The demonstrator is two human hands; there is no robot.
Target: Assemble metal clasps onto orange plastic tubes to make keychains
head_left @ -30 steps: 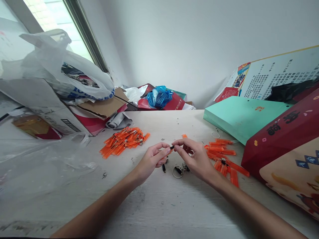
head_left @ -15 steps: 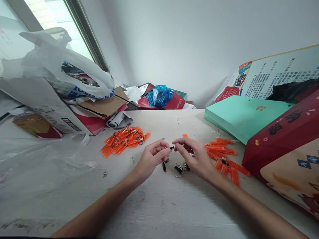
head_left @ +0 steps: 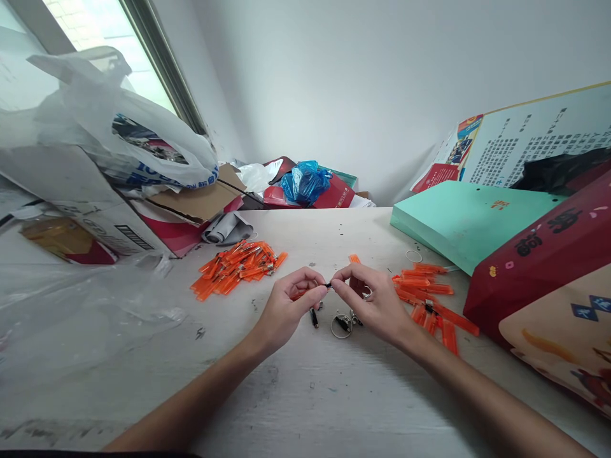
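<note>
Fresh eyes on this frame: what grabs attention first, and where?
Probably the heap of bright orange plastic strips left of the hands on the pale tabletop, with a looser orange plastic group at right. Next, the bare left hand and bare right hand meet mid-table, fingertips at a small black piece. A crumpled blue plastic bag stands out beyond the table's far edge, a mint-green box at right.

Interior corner of a room. A plain, pale far wall [head_left: 324, 76] meets a narrow left wall [head_left: 195, 57]. At far left, a bright window [head_left: 95, 25] is set in a grey frame [head_left: 165, 70]. A whitish tabletop [head_left: 334, 394], marked with dark specks and scuffs, spans the near area. Soft shadow tints the far wall toward the right.
</note>
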